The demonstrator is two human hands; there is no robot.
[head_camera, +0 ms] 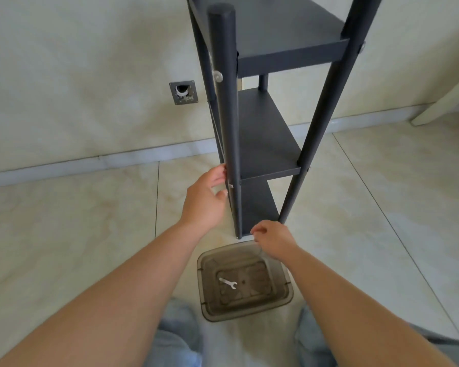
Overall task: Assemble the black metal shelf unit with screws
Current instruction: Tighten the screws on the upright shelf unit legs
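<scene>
We are looking down at a black metal shelf unit [269, 133] standing upright on a pale tiled floor [382, 207], close to a cream wall [77, 75]. Three shelves are showing between its round posts, and silver screw heads [218, 75] are sitting in the near left post [228, 115] and in the right post.

The left hand [204, 200] is reaching to the near left post at the level of the middle shelf. Its fingertips are touching the post's left side beside a small screw; the fingers are only loosely bent, and we cannot tell whether they are pinching anything.

The right hand [272, 241] is hovering low, just in front of the bottom shelf and near the foot of the right post. Its fingers are curling inward; we cannot tell whether it is holding anything.

Directly before the unit, a smoky translucent plastic bin [245, 282] is resting on the floor, with a small silver wrench [228, 283] lying in its bottom. The person's light blue trouser legs [175, 337] are flanking the bin.

On the wall to the left, a square metal outlet plate [183, 92] is sitting above the skirting. A pale furniture leg [440, 104] is slanting in at the far right.
</scene>
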